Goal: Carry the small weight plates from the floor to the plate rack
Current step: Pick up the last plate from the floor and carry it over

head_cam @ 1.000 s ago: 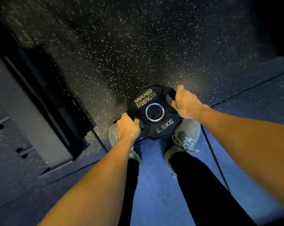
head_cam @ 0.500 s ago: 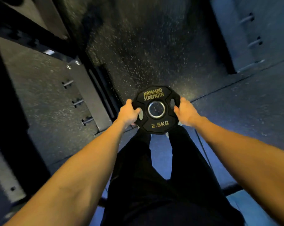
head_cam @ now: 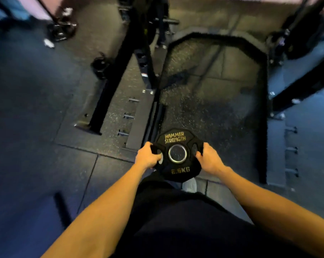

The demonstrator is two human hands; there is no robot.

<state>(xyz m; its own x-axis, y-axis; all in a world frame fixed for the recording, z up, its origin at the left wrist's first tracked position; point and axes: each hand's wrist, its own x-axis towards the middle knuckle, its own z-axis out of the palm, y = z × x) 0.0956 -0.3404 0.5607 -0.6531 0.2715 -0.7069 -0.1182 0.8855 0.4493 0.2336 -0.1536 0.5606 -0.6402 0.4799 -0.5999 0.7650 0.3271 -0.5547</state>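
A small black weight plate [head_cam: 177, 139], lettered HAMMER STRENGTH and 2.5KG with a metal-ringed centre hole, is held flat in front of my body, well above the floor. My left hand [head_cam: 147, 156] grips its left edge, fingers through a grip slot. My right hand [head_cam: 209, 158] grips the right edge the same way. The plate's underside is hidden.
A black upright rack frame [head_cam: 137, 53] stands ahead left, with a dark plate [head_cam: 100, 67] on its side. A speckled rubber platform [head_cam: 213, 90] lies ahead. More dark rack posts [head_cam: 295, 86] stand at the right. A pale shoe [head_cam: 190, 185] shows under the plate.
The plate has come up from the floor with both hands on it, and the view has lifted from my feet to the rack and platform ahead.
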